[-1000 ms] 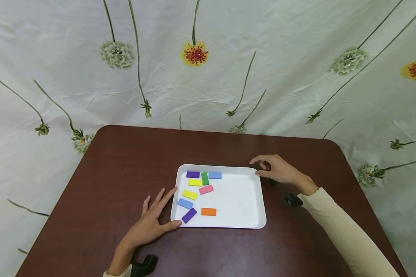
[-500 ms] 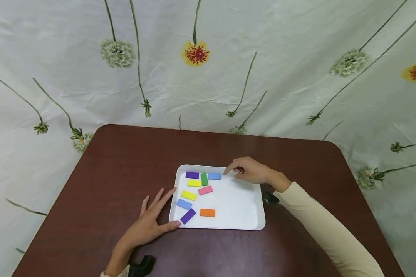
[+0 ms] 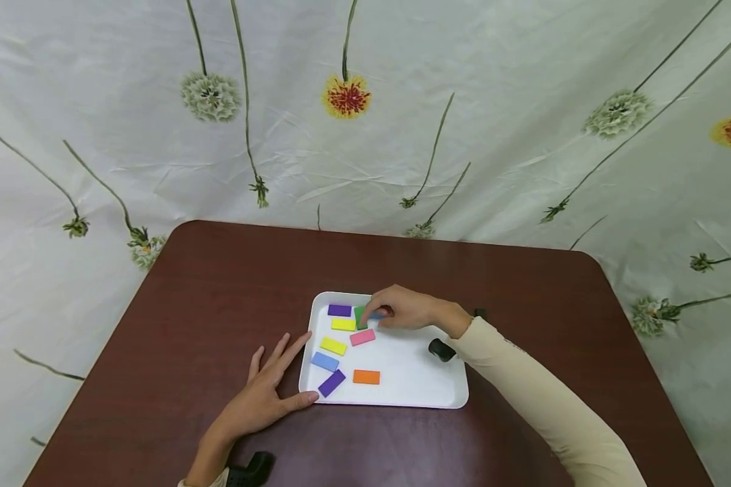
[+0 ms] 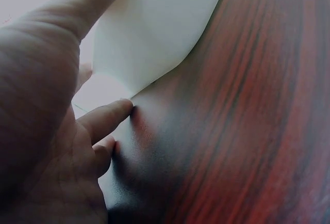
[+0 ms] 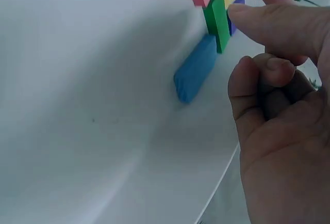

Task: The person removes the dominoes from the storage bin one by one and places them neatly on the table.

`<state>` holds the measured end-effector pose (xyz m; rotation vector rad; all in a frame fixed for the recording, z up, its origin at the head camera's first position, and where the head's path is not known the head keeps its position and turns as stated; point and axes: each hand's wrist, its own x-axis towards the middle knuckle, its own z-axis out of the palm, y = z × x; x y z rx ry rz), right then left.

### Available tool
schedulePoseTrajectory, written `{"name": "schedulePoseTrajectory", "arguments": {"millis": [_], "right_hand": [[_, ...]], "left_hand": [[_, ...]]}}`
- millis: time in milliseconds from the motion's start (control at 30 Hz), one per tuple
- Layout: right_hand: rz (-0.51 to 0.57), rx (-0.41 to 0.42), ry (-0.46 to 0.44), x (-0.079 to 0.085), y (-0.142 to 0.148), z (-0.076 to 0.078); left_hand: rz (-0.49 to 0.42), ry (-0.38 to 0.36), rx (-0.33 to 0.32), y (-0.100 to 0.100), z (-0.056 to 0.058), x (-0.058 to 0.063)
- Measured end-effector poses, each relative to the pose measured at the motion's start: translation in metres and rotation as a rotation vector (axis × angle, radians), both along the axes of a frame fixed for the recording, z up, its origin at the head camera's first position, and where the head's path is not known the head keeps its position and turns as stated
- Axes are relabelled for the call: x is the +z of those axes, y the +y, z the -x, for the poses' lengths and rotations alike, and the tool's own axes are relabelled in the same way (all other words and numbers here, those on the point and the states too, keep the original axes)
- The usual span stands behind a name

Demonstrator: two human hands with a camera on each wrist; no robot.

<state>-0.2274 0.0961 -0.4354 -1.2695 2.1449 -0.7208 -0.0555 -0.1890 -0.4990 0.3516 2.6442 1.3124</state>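
Note:
A white tray (image 3: 414,379) holds several small coloured blocks. My left hand (image 3: 262,399) lies at its left side, fingers spread, with thumb and index finger touching the rim. In the left wrist view, the fingertips meet the table beside the tray. My right hand (image 3: 405,308) hovers over the far row, thumb and index finger extended and apart, the other fingers curled in. Below it are a green block (image 5: 217,20) and a blue block (image 5: 196,69), both on the tray; the hand partly hides them in the head view. A pink block (image 3: 362,337) lies just nearer.
Left of these are a purple block (image 3: 339,310) and a yellow block (image 3: 344,325). Nearer lie another yellow block (image 3: 333,346), a second blue block (image 3: 325,361), another purple block (image 3: 331,383) and an orange block (image 3: 366,377). The dark brown table (image 3: 231,270) meets a flowered curtain (image 3: 317,149).
My right hand has moved left from the tray's right edge to above the green and blue blocks. The left hand has stayed at the tray's left edge, and the blocks appear unmoved.

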Motion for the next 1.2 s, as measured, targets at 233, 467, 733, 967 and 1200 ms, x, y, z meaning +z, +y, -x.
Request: {"name": "schedulePoseTrajectory", "arguments": {"millis": [233,467,733,967,1200], "right_hand": [[-0.052,0.068,-0.008,-0.009,-0.014,-0.005],[-0.122,0.069,-0.004,-0.017,-0.022,-0.008],[-0.187,0.017,0.005,-0.015,-0.025,-0.006],[-0.2,0.003,-0.014,-0.009,-0.024,-0.004],[-0.207,-0.011,-0.034,-0.014,-0.023,-0.009]], "left_hand": [[-0.007,0.003,0.0,0.0,-0.001,0.0],[0.004,-0.012,0.003,0.0,-0.002,0.0],[0.005,0.016,-0.011,0.002,0.001,0.002],[0.016,0.026,-0.015,0.002,0.006,0.002],[0.019,0.002,-0.01,0.0,0.002,0.0]]}}
